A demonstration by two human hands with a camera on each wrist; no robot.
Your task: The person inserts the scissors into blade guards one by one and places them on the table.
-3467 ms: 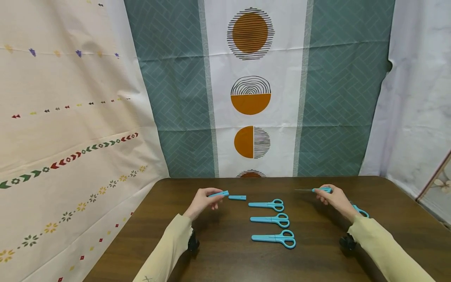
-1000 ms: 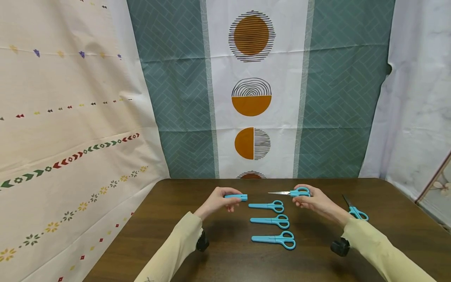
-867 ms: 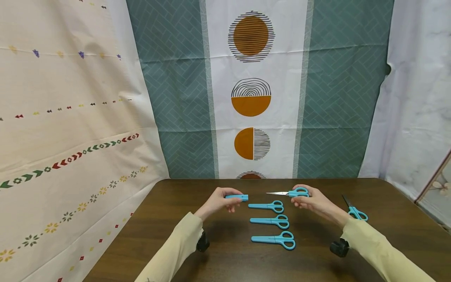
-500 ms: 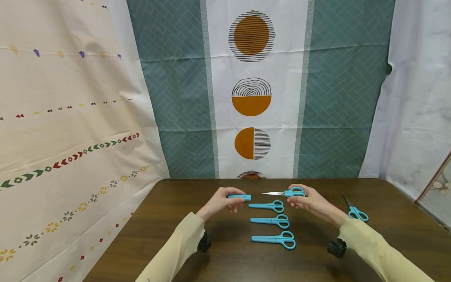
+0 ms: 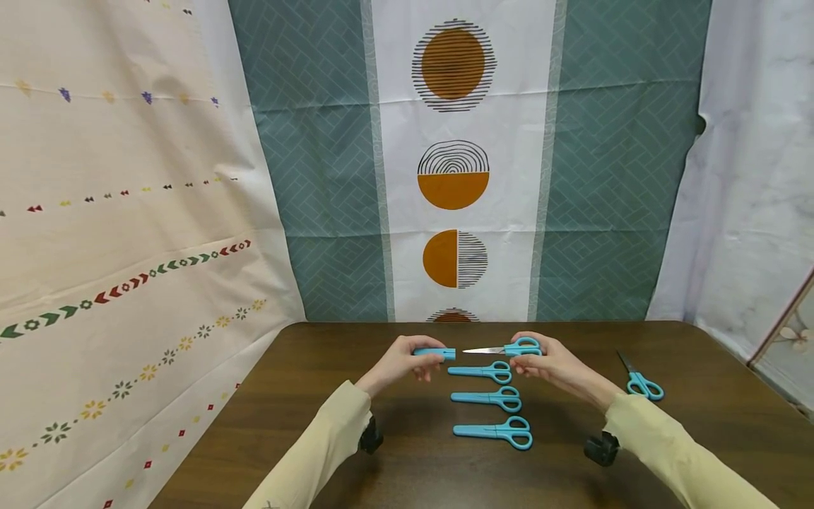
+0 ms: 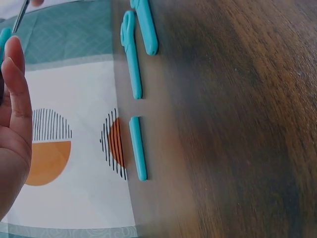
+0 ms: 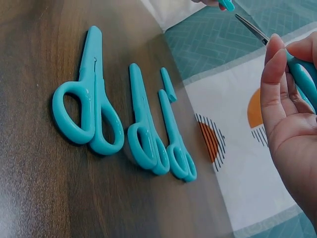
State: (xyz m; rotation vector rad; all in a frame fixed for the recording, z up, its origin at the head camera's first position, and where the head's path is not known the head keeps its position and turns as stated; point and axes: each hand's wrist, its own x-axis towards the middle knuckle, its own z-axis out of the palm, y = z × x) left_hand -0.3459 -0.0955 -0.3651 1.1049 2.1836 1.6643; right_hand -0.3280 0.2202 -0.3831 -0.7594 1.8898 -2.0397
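Between thumb and fingers, my left hand [image 5: 400,362] pinches a light-blue scissors sheath [image 5: 448,354], its end facing right. My right hand [image 5: 552,364] grips blue-handled scissors [image 5: 512,349] by the handles. Their bare metal blades point left at the sheath, with a small gap between tip and sheath. Both are held above the table. Below them lie three sheathed scissors in a column: the far one [image 5: 477,370], the middle one [image 5: 480,397] and the near one [image 5: 483,430]. A loose sheath [image 6: 138,148] on the table shows in both wrist views; the left hand hides it from the head view.
Unsheathed scissors [image 5: 644,384] lie on the right of the brown wooden table [image 5: 407,474], blades pointing away. A patterned cloth [image 5: 458,212] hangs behind the table's far edge, and a cream cloth [image 5: 140,212] on the left.
My right hand has brought the scissors left, towards the sheath. My left hand has moved right with the sheath, covering the loose sheath seen earlier. The gap between blades and sheath has shrunk.
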